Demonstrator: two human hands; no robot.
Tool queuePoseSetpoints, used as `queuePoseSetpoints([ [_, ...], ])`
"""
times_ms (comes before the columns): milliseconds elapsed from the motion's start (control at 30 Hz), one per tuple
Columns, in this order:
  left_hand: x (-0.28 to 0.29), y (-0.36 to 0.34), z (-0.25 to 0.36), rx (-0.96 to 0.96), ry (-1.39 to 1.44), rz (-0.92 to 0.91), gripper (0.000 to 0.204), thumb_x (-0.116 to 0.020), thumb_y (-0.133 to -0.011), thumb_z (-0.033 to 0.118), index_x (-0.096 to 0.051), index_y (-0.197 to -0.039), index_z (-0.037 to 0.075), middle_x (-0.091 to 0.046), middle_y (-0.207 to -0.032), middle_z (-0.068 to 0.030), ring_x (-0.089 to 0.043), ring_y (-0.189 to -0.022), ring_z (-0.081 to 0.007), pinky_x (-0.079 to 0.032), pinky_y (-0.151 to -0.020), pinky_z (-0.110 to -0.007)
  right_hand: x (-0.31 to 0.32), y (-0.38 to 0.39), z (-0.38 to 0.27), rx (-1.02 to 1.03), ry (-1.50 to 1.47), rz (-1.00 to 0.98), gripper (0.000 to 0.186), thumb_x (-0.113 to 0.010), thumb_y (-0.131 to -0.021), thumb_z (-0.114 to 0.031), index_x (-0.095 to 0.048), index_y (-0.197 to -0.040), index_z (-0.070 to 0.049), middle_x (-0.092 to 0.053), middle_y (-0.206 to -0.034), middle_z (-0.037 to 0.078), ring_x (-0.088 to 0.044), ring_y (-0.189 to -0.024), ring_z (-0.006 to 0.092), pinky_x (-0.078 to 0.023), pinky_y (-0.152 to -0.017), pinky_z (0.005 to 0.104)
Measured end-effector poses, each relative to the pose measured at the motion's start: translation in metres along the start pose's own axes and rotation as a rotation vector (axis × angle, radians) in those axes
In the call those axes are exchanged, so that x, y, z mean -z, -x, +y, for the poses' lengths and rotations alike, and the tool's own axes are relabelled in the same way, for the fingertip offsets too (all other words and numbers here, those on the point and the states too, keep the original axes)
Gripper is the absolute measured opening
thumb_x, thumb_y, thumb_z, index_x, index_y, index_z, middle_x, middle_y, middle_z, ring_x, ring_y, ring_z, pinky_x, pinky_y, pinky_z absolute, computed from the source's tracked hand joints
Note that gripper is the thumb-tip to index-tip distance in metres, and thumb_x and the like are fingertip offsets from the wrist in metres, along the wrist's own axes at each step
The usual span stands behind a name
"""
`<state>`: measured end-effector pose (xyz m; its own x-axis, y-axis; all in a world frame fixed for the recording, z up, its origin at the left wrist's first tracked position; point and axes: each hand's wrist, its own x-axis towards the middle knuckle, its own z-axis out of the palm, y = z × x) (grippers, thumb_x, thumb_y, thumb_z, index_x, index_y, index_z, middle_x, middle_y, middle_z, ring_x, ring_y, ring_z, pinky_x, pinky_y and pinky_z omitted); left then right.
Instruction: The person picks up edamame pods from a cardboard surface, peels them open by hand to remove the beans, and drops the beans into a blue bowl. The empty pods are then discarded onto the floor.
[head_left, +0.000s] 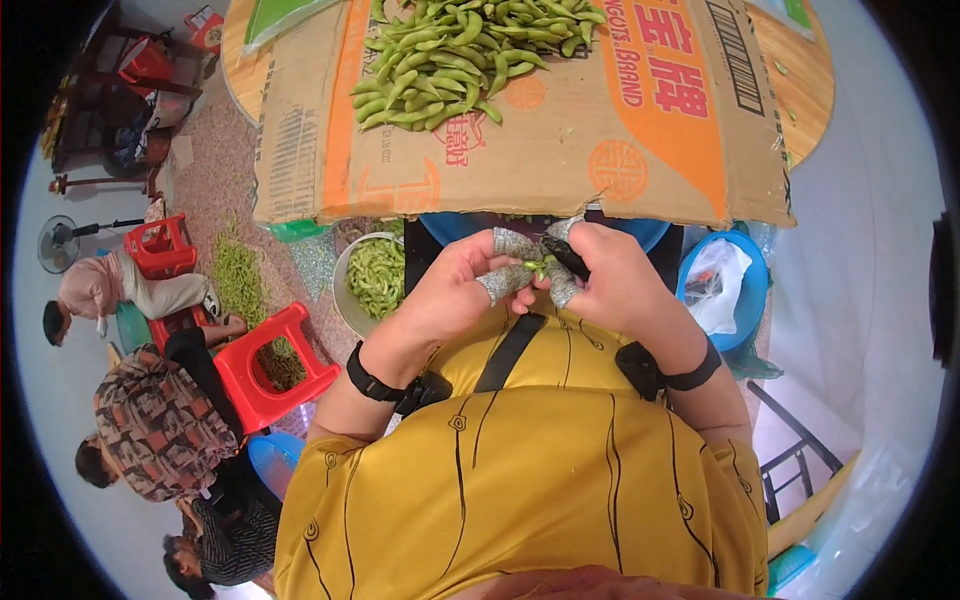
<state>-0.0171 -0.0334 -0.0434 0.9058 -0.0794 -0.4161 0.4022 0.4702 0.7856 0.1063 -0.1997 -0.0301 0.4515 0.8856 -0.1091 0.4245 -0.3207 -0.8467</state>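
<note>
My two hands meet just below the cardboard's near edge, with grey cloth covers on the thumbs and some fingers. My left hand (468, 275) is closed, pinching a small green soybean pod (538, 269) by the fingertips. In my right hand (612, 262) is a small tool with a black handle (568, 258); its working end cannot be made out. The right fingertips touch the pod too. Beyond the hands, a heap of green soybean pods (450, 62) lies on a flattened cardboard sheet (530, 180).
A pale bowl of pods (342, 290) stands left of my hands. On the right is a blue basin (757, 290) with a white plastic bag (722, 290). More pods lie on the floor (238, 270) near a red stool (262, 395). Several people sit at the left.
</note>
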Motion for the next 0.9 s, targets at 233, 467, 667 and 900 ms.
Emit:
queuePoseSetpoints([
  [233, 0.002, 0.006, 0.000, -0.064, -0.107, 0.193, 0.026, -0.050, -0.089, -0.002, -0.056, -0.114, 0.003, -0.063, -0.097, -0.0031, -0.056, -0.078, -0.0076, -0.048, -0.071, -0.024, -0.003, 0.004, 0.007, 0.118, 0.284, 0.132, 0.024, -0.066, -0.068, -0.010, -0.055, -0.087, -0.001, -0.057, -0.082, 0.017, -0.058, -0.076, 0.0364, -0.048, -0.064, 0.0429],
  [467, -0.008, 0.008, 0.003, -0.199, -0.180, 0.220, 0.028, -0.055, -0.088, -0.001, -0.055, -0.116, 0.002, -0.063, -0.097, 0.0001, -0.057, -0.085, -0.0059, -0.048, -0.074, -0.023, 0.004, 0.008, 0.003, 0.079, 0.074, 0.216, 0.017, -0.067, -0.074, -0.011, -0.059, -0.085, 0.000, -0.057, -0.078, 0.016, -0.058, -0.069, 0.0319, -0.047, -0.061, 0.0364],
  [667, -0.009, 0.002, 0.014, -0.212, 0.006, 0.133, 0.031, -0.058, -0.085, -0.004, -0.052, -0.115, 0.001, -0.064, -0.090, -0.0058, -0.060, -0.078, -0.0097, -0.049, -0.067, -0.023, 0.003, 0.003, 0.001, -0.013, -0.438, 0.055, 0.019, -0.070, -0.079, -0.014, -0.063, -0.092, -0.001, -0.063, -0.079, 0.010, -0.057, -0.069, 0.0123, -0.046, -0.063, 0.0276],
  [900, 0.006, -0.007, 0.016, 0.123, 0.555, -0.320, 0.035, -0.067, -0.084, 0.007, -0.051, -0.114, 0.001, -0.066, -0.083, -0.0127, -0.062, -0.063, -0.0160, -0.051, -0.057, -0.025, 0.013, 0.007, 0.003, 0.154, -0.409, -0.089, 0.018, -0.070, -0.081, -0.012, -0.065, -0.094, -0.001, -0.063, -0.077, 0.004, -0.056, -0.071, 0.0094, -0.046, -0.065, 0.0256],
])
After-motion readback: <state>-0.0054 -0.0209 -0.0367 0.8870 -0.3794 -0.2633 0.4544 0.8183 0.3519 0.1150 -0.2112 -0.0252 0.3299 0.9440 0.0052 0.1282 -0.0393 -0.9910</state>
